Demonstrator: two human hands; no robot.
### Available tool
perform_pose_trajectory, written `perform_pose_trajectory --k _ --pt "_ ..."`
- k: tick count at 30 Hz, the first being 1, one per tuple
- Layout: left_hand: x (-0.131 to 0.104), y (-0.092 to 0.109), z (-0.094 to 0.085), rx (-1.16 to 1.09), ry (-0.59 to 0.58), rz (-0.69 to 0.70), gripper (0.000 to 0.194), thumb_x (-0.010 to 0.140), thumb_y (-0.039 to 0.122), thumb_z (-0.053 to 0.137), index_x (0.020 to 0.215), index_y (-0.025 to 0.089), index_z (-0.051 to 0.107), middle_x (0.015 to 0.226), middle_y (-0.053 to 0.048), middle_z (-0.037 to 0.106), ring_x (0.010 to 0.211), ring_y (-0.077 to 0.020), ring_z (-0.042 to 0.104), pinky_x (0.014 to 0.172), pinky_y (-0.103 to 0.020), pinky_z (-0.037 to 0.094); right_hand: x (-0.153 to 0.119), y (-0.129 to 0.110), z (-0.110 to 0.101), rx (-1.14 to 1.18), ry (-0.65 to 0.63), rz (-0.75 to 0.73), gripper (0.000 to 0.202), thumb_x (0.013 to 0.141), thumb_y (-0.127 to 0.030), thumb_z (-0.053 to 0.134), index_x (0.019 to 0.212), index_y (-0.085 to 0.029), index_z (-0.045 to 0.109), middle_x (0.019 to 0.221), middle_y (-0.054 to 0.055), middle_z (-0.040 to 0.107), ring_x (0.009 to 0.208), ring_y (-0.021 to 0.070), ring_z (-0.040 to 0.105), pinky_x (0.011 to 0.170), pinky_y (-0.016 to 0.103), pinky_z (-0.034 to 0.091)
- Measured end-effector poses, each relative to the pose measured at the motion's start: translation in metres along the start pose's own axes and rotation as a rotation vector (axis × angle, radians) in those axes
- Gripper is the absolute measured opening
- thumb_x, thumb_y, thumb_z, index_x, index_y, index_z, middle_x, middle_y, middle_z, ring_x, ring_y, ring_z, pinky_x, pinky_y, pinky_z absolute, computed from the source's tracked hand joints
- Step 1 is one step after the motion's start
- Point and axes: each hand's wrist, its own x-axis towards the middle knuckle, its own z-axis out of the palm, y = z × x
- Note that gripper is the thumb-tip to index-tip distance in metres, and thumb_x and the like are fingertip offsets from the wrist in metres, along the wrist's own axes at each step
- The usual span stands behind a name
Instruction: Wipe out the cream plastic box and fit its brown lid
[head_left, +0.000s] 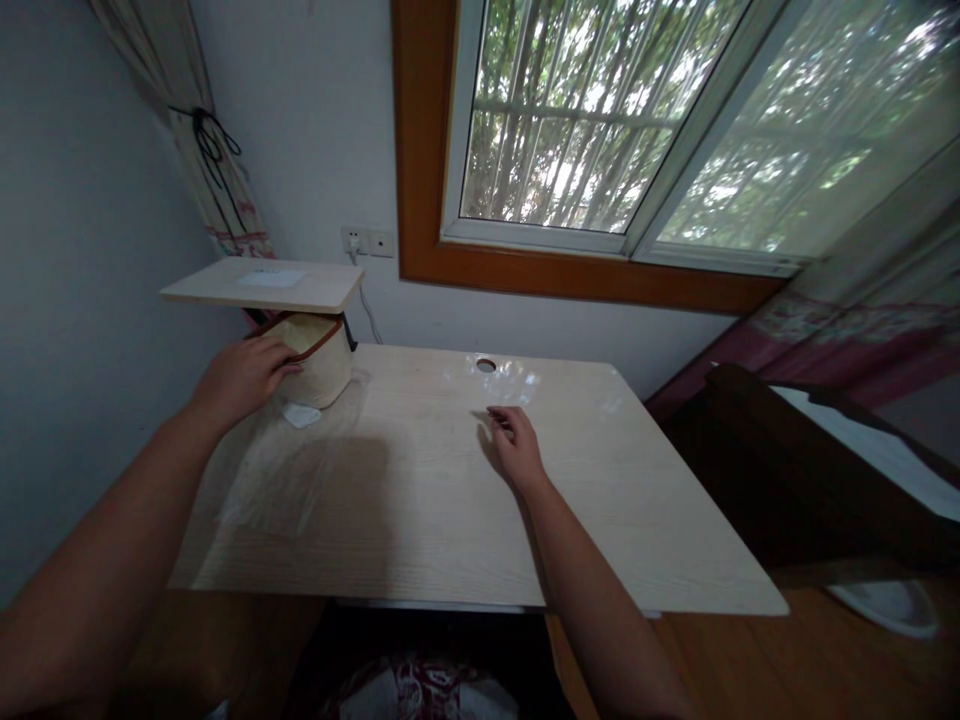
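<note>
My left hand (244, 378) grips the near rim of a cream fabric basket (327, 372) with brown trim. The basket stands at the left of the pale wooden desk (442, 500), partly under a raised shelf (322, 287). A white tag (301, 414) hangs at its base. A clear plastic bag (277, 490) lies flat in front of it. My right hand (516, 440) rests on the middle of the desk with its fingers loosely curled and apart, holding nothing.
A round cable hole (486, 366) is near the desk's back edge. A power socket (367, 241) with a plugged cable is on the wall. Behind the desk is a window with an orange-brown frame (525, 270). Dark furniture (795, 490) stands at the right.
</note>
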Motion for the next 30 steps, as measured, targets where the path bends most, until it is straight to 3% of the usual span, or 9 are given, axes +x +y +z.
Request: perform_pose_trajectory --k 9,14,19,22,26,30 --pt "0.017 -0.007 0.021 0.002 0.06 0.052 0.033 0.095 0.042 0.053 0.096 0.011 0.065 0.097 -0.007 0.066 0.089 -0.0186 0.055 0.079 -0.028 0.045 0.0 0.0 -0.001 -0.037 -0.033 0.006 0.022 0.09 -0.024 0.052 0.103 -0.025 0.07 0.101 0.007 0.065 0.098 0.0232 0.06 0.089 0.04 0.051" --pt "0.023 -0.008 0.025 -0.122 0.064 0.03 0.042 0.092 0.05 0.056 0.103 0.01 0.064 0.101 -0.009 0.068 0.092 -0.02 0.054 0.085 -0.035 0.046 0.0 -0.001 -0.001 -0.022 -0.04 0.012 0.022 0.09 -0.024 0.052 0.102 -0.024 0.071 0.101 0.007 0.065 0.097 0.0228 0.061 0.087 0.039 0.051" --pt "0.009 -0.008 0.023 -0.206 0.252 0.029 0.053 0.087 0.059 0.059 0.114 0.013 0.06 0.108 -0.009 0.066 0.107 -0.0239 0.052 0.102 -0.044 0.039 0.001 0.0 0.0 -0.011 -0.043 0.006 0.022 0.09 -0.023 0.053 0.103 -0.024 0.07 0.1 0.007 0.065 0.096 0.0224 0.061 0.084 0.037 0.051" --pt "-0.009 0.006 0.018 -0.187 0.393 -0.03 0.048 0.085 0.053 0.064 0.118 0.017 0.059 0.12 -0.01 0.062 0.12 -0.0278 0.047 0.109 -0.05 0.033 0.002 0.002 0.0 -0.012 -0.049 -0.005 0.022 0.09 -0.024 0.053 0.104 -0.024 0.07 0.101 0.007 0.064 0.097 0.0226 0.06 0.084 0.038 0.051" --pt "-0.035 0.042 0.017 -0.29 0.481 -0.06 0.028 0.091 0.038 0.06 0.115 0.024 0.061 0.121 -0.008 0.062 0.125 -0.0279 0.051 0.11 -0.051 0.035 0.002 0.003 0.0 -0.014 -0.06 -0.003 0.022 0.091 -0.024 0.053 0.104 -0.024 0.071 0.1 0.007 0.064 0.097 0.023 0.061 0.085 0.038 0.052" --pt "-0.042 0.087 0.039 -0.524 0.377 0.022 0.017 0.093 0.032 0.056 0.104 0.023 0.065 0.103 -0.007 0.068 0.105 -0.0224 0.06 0.098 -0.043 0.045 0.001 0.002 0.002 -0.012 -0.061 0.003 0.022 0.09 -0.024 0.053 0.103 -0.025 0.071 0.1 0.007 0.065 0.097 0.0231 0.061 0.085 0.038 0.052"
